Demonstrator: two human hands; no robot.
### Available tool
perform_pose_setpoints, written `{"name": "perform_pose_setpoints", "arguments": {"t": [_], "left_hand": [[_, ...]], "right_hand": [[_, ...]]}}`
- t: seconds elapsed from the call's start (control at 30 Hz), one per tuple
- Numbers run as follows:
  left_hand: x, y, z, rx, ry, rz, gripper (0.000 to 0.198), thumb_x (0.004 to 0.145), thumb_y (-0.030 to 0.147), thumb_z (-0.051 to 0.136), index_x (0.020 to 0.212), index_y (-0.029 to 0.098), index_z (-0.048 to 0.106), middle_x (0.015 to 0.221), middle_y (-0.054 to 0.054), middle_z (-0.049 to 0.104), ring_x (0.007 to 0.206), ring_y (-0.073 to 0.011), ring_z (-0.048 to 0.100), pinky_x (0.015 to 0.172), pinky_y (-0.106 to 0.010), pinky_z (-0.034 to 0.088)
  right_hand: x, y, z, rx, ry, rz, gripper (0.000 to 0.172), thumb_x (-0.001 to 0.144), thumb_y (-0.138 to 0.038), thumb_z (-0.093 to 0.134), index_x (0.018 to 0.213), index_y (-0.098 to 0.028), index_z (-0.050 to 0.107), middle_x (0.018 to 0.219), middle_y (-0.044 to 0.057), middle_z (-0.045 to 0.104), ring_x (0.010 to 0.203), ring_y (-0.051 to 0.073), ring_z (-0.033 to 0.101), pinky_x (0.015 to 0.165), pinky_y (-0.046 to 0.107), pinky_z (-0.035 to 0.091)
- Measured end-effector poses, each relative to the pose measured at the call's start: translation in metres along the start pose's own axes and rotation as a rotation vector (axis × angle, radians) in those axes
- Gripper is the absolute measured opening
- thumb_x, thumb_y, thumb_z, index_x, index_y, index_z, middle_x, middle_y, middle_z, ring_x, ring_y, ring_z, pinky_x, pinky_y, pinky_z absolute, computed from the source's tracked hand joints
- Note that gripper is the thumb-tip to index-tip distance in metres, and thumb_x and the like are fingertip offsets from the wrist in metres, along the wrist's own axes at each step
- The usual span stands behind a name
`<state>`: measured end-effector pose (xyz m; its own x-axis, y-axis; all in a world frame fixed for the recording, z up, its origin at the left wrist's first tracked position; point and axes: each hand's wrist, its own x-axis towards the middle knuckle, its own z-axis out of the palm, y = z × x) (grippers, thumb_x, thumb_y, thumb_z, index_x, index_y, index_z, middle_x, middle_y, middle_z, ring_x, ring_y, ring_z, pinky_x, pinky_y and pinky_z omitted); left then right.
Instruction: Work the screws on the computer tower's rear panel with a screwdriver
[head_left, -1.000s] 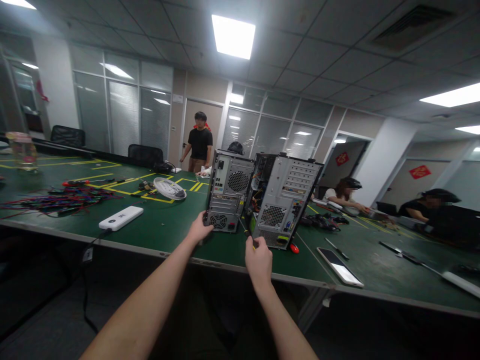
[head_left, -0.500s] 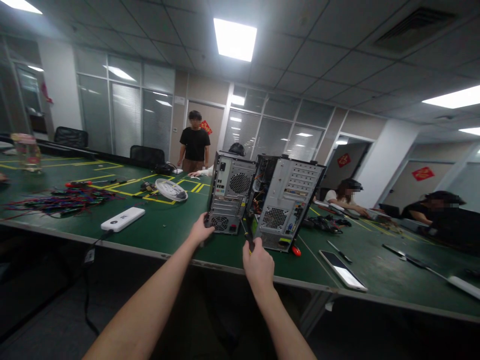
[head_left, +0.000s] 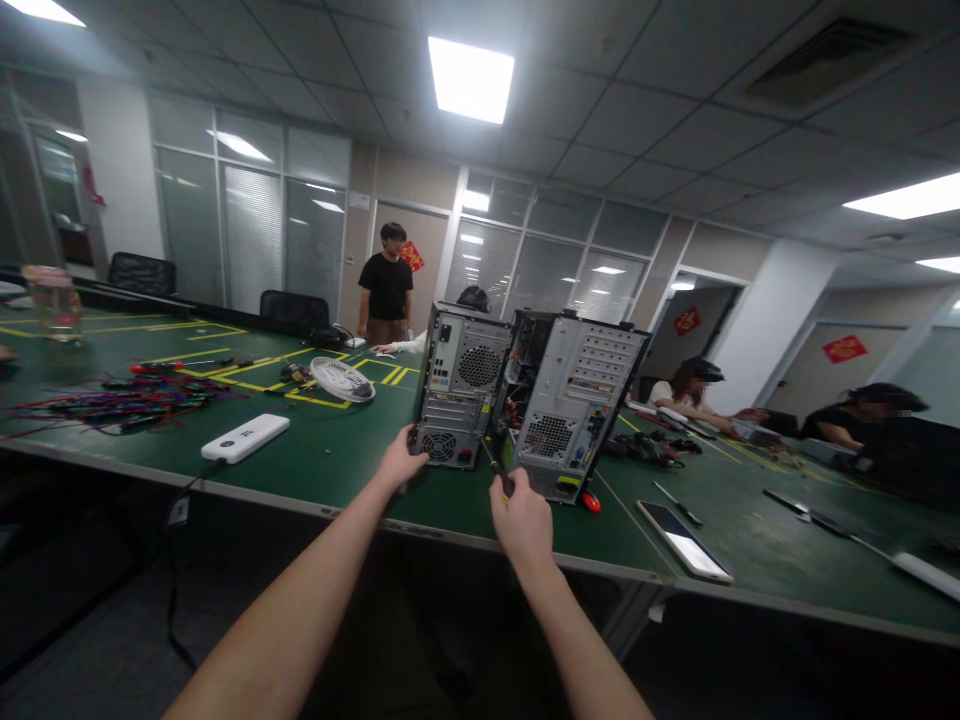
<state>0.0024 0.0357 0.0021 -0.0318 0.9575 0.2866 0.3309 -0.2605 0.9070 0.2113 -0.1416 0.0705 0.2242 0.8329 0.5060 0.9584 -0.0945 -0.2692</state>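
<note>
Two computer towers stand upright side by side near the table's front edge, rear panels facing me. My left hand grips the lower left edge of the left computer tower, its fingers partly hidden behind the case. In the gap between the towers, my right hand is closed around a screwdriver with a dark and yellow handle. Its shaft points up and left towards the left tower's lower right edge; whether the tip touches is too small to tell. The right computer tower has an open side showing inner parts and cables.
On the green table lie a white power bank, a bundle of wires, a white round fan cover, a phone and black cables. A person stands across the table; others sit at the right.
My right hand has moved slightly right and the screwdriver leans more to the left at its tip. My left hand keeps its hold. The standing person has shifted a little.
</note>
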Motion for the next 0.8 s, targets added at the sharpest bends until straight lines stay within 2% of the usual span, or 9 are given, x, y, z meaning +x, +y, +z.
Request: {"name": "perform_pose_setpoints", "arguments": {"t": [0.23,0.37,0.6,0.8], "left_hand": [[-0.001,0.000,0.001,0.018,0.018,0.020,0.083,0.075,0.014,0.080,0.151,0.015,0.047,0.142,-0.019,0.067,0.133,-0.0280,0.065,0.114,-0.038,0.047],[-0.002,0.002,-0.001,0.040,0.019,0.022,0.083,0.075,0.018,0.081,0.151,0.017,0.048,0.142,-0.017,0.067,0.133,-0.0287,0.064,0.114,-0.038,0.047],[-0.004,0.006,-0.003,0.053,0.006,0.019,0.081,0.078,0.017,0.078,0.153,0.014,0.046,0.146,-0.019,0.064,0.134,-0.0292,0.064,0.114,-0.038,0.047],[-0.004,0.005,-0.003,0.052,0.012,0.016,0.083,0.077,0.017,0.080,0.153,0.016,0.046,0.146,-0.018,0.065,0.135,-0.0291,0.063,0.115,-0.039,0.047]], "right_hand": [[0.002,-0.008,-0.007,-0.096,-0.037,-0.035,0.018,0.108,-0.032,0.050,0.107,-0.017,0.060,0.083,0.011,0.077,0.076,0.024,0.076,0.063,0.027,0.038],[0.002,-0.008,-0.006,0.029,-0.031,0.051,0.019,0.108,-0.033,0.049,0.106,-0.019,0.062,0.080,0.009,0.076,0.076,0.024,0.075,0.064,0.027,0.038],[0.001,-0.003,0.007,0.353,0.040,0.178,0.024,0.103,-0.038,0.050,0.092,-0.023,0.063,0.073,0.005,0.071,0.070,0.024,0.069,0.061,0.028,0.037],[0.004,0.000,0.013,0.430,0.036,0.235,0.034,0.103,-0.043,0.042,0.083,-0.023,0.060,0.072,0.005,0.071,0.069,0.022,0.069,0.061,0.026,0.041]]}}
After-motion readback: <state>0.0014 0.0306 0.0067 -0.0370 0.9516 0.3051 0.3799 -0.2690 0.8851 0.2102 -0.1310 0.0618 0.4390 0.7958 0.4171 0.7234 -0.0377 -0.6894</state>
